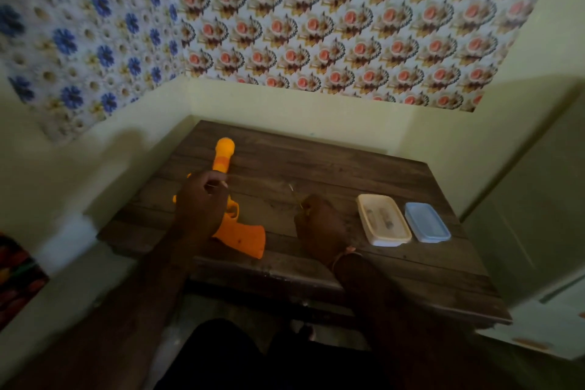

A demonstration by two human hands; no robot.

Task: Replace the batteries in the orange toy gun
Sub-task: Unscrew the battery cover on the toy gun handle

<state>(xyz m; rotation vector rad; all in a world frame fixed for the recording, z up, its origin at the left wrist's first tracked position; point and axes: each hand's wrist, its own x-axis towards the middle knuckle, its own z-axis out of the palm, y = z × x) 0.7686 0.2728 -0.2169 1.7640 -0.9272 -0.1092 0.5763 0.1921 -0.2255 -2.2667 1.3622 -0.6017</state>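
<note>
Lying on the dark wooden table [316, 168], the orange toy gun [243, 236] points its muzzle toward the wall, left of the white container [383, 220] and the blue-lidded container [427, 222]. Over the gun's middle hangs the left hand [199, 203], fingers loosely curled; whether it grips the gun is unclear. Between gun and white container, the right hand [319, 225] pinches a thin, blurred tool [294, 195].

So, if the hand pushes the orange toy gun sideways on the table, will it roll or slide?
The orange toy gun lies flat on its side on the wooden table, so it would probably slide, not roll. It looks like moulded plastic, likely stiff and light. The left hand over its middle could make it pivot.
</note>
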